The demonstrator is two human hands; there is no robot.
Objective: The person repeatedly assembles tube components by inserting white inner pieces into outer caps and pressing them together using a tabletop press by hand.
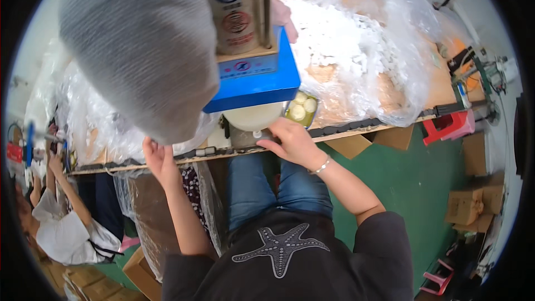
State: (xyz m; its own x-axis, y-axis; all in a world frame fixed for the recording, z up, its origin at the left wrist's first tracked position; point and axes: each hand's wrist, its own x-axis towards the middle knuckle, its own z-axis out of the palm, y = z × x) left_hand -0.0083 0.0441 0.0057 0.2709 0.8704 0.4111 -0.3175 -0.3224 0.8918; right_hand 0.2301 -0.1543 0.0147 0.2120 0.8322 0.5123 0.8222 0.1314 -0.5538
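A blue machine [262, 83] stands over the bench edge in front of me, with a pale round disc [253, 116] below it. Under the disc, a small white round piece [257, 134] sits on a grey base plate [242, 138]. My right hand [295, 144] is at the right of this piece, thumb and forefinger apart, with nothing seen between them. Its other fingers are partly hidden. My left hand [161, 163] is raised at the bench edge, fingers apart, just under a large grey cloth-covered object [142, 50] that hides part of it.
Many small white pieces [345, 39] lie on clear plastic sheeting [409, 89] at the right. Beside the machine is a small tray [315, 112] with several pale round items. More plastic [106, 122] covers the left. A co-worker [72, 212] sits far left. Red stools and cardboard boxes [473, 206] stand around.
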